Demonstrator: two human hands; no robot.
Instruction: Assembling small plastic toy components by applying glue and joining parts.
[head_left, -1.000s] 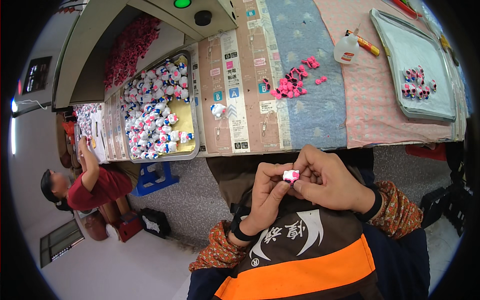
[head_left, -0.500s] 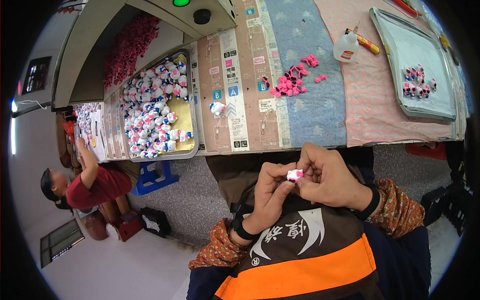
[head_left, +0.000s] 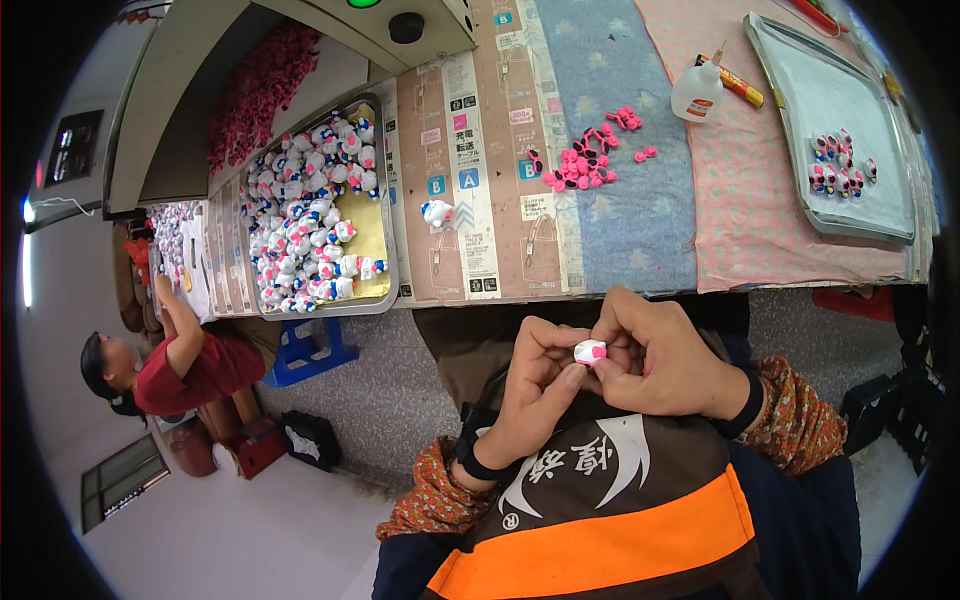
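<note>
Between my two hands, just off the table's front edge, is a small white cat-head figurine [head_left: 589, 352] with a pink bow. My left hand [head_left: 540, 375] is closed, its thumb and fingers pinching the figurine's left side. From the other side my right hand [head_left: 650, 360] pinches it too, fingers curled around its edge. The fingertips hide much of its lower part. On the table lie a single white figurine [head_left: 436, 213] and a pile of small pink sunglasses-like pieces [head_left: 583, 165].
A metal tray [head_left: 392, 270] full of white-and-blue figurines stands left, beside a machine housing [head_left: 300, 30]. At right are a glue bottle [head_left: 697, 92], an orange tube [head_left: 738, 84] and a tray [head_left: 860, 232] with several finished-looking pieces. A person in red [head_left: 205, 362] works at far left.
The figurine has turned slightly in my fingers, so the dark-and-pink part on its front shows less. Both hands stay in nearly the same place.
</note>
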